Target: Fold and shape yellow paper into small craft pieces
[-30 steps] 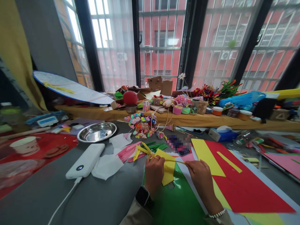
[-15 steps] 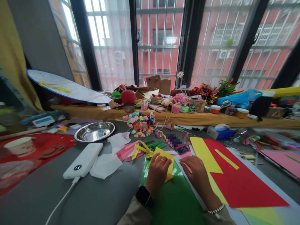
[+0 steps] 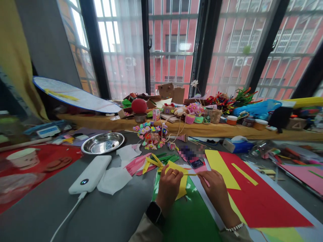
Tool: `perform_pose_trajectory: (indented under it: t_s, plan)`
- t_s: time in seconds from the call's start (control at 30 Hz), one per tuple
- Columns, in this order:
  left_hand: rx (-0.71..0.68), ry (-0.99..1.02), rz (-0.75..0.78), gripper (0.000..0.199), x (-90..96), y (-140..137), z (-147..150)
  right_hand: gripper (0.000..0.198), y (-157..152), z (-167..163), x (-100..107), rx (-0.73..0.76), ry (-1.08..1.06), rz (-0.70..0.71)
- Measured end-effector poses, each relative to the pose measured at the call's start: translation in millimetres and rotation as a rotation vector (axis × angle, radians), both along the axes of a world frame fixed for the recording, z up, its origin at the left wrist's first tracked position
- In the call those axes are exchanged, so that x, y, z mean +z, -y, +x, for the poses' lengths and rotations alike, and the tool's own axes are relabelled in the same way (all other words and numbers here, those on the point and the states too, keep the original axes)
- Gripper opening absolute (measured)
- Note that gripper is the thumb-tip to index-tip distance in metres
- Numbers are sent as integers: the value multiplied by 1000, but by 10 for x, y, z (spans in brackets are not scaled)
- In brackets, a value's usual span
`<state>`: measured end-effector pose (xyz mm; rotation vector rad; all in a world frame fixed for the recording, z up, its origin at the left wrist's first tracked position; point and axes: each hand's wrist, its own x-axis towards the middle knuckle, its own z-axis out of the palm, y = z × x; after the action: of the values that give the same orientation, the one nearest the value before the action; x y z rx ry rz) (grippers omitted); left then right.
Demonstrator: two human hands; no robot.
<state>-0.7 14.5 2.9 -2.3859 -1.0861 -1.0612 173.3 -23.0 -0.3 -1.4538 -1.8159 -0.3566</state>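
A narrow yellow paper strip [image 3: 189,174] stretches between my two hands. My left hand [image 3: 169,184], with a ring and a dark watch, pinches its left end. My right hand [image 3: 214,184], wearing a beaded bracelet, has thumb and fingers closed on the other end. Under and beside my left hand lies a yellow paper sheet [image 3: 182,192], resting on a shiny green folder [image 3: 191,218]. Cut yellow strips [image 3: 152,163], green strips [image 3: 168,158] and pink crumpled paper [image 3: 137,163] lie just beyond my left hand. The fingertips' exact hold is partly hidden.
Red paper [image 3: 270,205] and yellow paper [image 3: 223,169] lie at the right. On the left are a white power bank [image 3: 89,174] with a cable, white paper pieces [image 3: 113,179] and a metal plate [image 3: 87,146]. A flower bunch [image 3: 150,134] and phone [image 3: 196,163] stand farther back.
The yellow strip now shows taut between my hands, where before it was not visible there. My right fingertips have shifted slightly right, and the view has tilted a little.
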Motion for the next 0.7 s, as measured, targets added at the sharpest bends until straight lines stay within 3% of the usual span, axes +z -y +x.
perform_pose_trajectory:
  t_s: [0.13, 0.3, 0.37, 0.6, 0.7]
  plan:
    - [17, -2, -16, 15, -3, -3, -6, 19, -11, 43, -5, -92, -63, 57]
    - [-129, -74, 14, 14, -21, 19, 36, 16, -37, -106, -19, 151, 32, 9]
    - [-137, -79, 18, 15, -20, 25, 40, 16, -42, -148, -32, 177, 34, -9]
    - [179, 54, -81, 14, 38, 48, 7, 15, -37, -106, -58, 92, -16, -41]
    - [223, 102, -78, 14, 61, 55, -8, 16, -28, -97, -60, 80, -10, -41]
